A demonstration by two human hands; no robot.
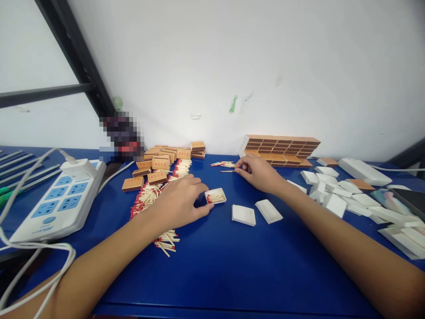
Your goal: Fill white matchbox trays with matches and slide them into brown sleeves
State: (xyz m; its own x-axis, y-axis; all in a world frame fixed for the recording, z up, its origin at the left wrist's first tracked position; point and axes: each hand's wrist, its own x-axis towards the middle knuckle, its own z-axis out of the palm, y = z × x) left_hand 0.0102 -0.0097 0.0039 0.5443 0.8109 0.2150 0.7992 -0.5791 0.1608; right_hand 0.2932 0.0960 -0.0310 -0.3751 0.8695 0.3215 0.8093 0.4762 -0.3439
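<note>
My left hand (181, 199) grips a small white matchbox tray (223, 193) by its left end, between thumb and fingers. Red-tipped matches (215, 198) lie inside that tray. Farther back, my right hand (255, 172) pinches a single match (227, 171) near the table surface, its head pointing left. Just behind it is a small group of loose matches (223, 164). A large heap of matches (146, 197) spreads beside and partly under my left forearm. Two white trays (243, 214) lie on the blue table, right of the held one.
Orange-brown matchbox sleeves (161, 163) are piled at the back left. Stacked matchboxes (282, 148) stand against the wall. Many white trays (332, 188) are heaped at the right. A power strip (61, 199) with white cables sits on the left, near metal rods (29, 175).
</note>
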